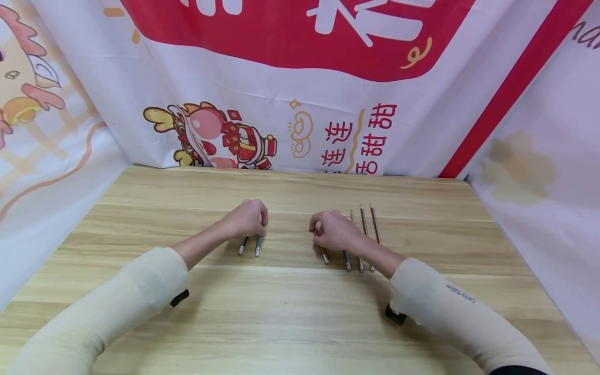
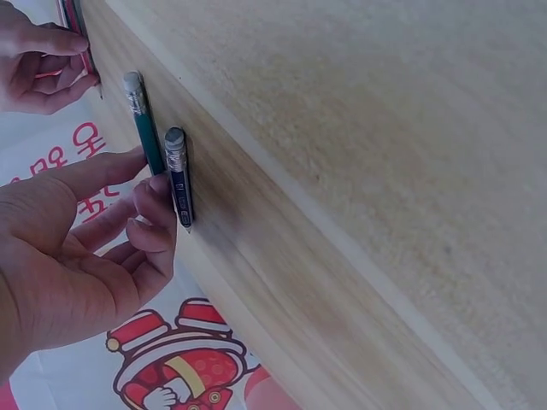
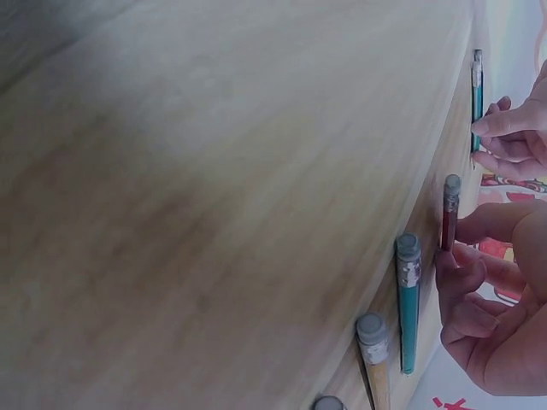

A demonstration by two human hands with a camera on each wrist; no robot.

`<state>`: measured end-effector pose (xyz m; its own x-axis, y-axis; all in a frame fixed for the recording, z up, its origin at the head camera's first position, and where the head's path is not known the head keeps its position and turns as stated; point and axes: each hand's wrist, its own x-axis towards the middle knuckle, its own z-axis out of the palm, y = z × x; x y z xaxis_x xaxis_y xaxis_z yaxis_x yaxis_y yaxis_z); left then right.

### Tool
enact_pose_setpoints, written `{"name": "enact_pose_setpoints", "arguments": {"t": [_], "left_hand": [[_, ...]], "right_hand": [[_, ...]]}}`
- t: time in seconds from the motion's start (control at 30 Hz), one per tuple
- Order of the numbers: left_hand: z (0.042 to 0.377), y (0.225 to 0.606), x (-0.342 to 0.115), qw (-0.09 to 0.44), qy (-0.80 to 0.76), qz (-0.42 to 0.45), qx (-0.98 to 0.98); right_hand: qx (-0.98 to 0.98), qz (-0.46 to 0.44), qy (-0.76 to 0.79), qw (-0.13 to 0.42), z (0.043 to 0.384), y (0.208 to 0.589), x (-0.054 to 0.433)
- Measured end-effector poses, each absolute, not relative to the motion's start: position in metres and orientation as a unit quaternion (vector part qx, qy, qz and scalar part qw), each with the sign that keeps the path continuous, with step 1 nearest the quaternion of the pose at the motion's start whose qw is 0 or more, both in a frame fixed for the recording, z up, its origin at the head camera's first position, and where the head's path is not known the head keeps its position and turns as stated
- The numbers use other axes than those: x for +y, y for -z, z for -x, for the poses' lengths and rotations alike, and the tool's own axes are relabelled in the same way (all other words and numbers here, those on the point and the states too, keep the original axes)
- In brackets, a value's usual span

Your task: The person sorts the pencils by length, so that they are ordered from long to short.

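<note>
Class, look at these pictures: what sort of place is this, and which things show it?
Probably a staged tabletop workspace, though the wider room is out of view. A wood-grain tabletop has pencils lying on it, and printed sheets enclose its back and sides.

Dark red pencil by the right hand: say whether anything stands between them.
Nothing visible does: the right hand pinches the dark red pencil directly; the nearest teal pencil lies beside it, not between.
</note>
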<state>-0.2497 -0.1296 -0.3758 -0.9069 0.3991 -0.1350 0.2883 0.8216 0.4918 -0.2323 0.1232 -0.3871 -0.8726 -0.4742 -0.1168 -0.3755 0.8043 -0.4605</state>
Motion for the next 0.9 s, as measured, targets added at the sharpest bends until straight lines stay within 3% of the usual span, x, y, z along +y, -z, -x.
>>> {"name": "enact_pose_setpoints", "arguments": {"t": [0.33,0.9], "left_hand": [[0.249,0.374,-0.125,0.13,-0.225,-0.165,0.951],[0.249,0.375,-0.124,0.127,-0.229,-0.158,0.952]], "right_hand": [[0.932,0.212,0.264,0.125,0.233,0.387,0.126],[0.914,0.216,0.329,0.098,0.233,0.382,0.149]]}}
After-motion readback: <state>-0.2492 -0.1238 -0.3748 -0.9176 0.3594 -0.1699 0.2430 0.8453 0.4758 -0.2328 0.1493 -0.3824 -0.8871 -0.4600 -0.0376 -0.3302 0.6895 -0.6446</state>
